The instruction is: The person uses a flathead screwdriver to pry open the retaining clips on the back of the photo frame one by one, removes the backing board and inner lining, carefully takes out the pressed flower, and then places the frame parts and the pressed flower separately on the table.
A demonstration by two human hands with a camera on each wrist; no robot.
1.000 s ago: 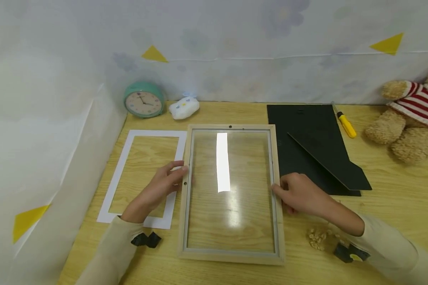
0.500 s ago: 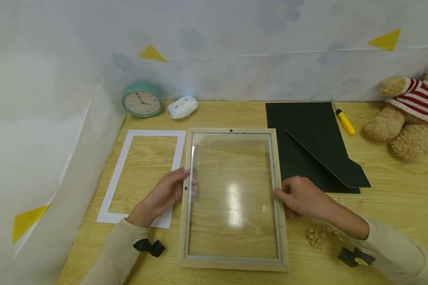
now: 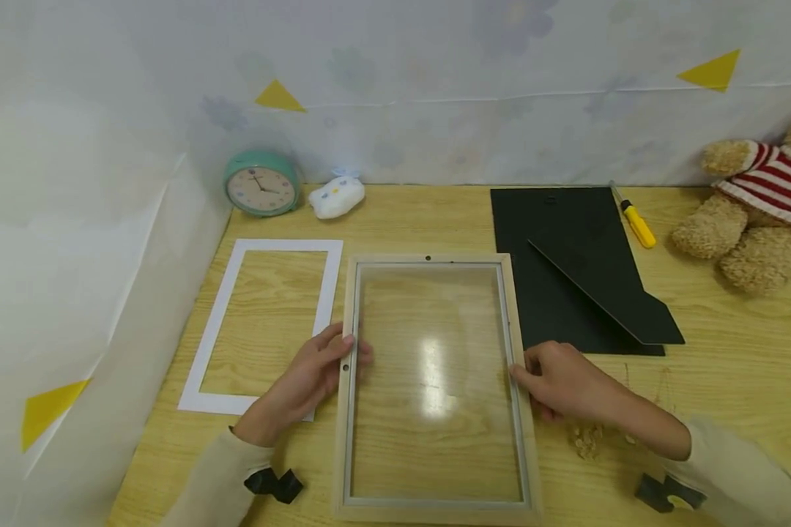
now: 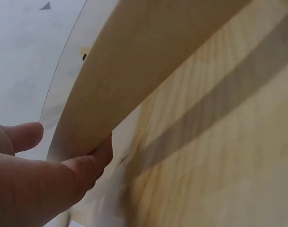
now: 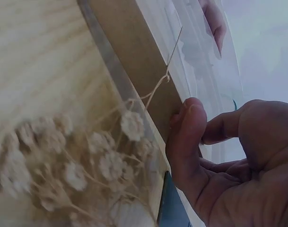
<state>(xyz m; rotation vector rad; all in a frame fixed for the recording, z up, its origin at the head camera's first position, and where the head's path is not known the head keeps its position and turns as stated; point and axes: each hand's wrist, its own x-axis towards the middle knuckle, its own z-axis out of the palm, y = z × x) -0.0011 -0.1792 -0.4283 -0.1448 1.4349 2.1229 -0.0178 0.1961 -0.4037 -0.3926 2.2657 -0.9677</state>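
Both hands hold a pale wooden picture frame (image 3: 531, 461) fitted with a clear pane (image 3: 428, 454). My left hand (image 3: 310, 373) grips its left side, thumb on the near face and fingers behind, showing through the pane. In the left wrist view, the frame's wide wooden edge slants above the table, which carries its shadow. My right hand (image 3: 567, 380) pinches the right side about halfway along. Beside that hand, in the right wrist view, dried flowers (image 5: 110, 156) on thin stems lie close to the frame's edge.
A white paper mat (image 3: 215, 322) lies left. Right of the frame are a black backing board (image 3: 567, 219) with its stand leg (image 3: 652, 322) raised, and a yellow screwdriver (image 3: 639, 225). A green clock (image 3: 262, 187), small white plush (image 3: 338, 197) and teddy bear (image 3: 764, 241) stand along the back.
The frame and both hands have come nearer to me. The bright glare strip on the pane has gone, and the left fingers now reach further behind the frame.
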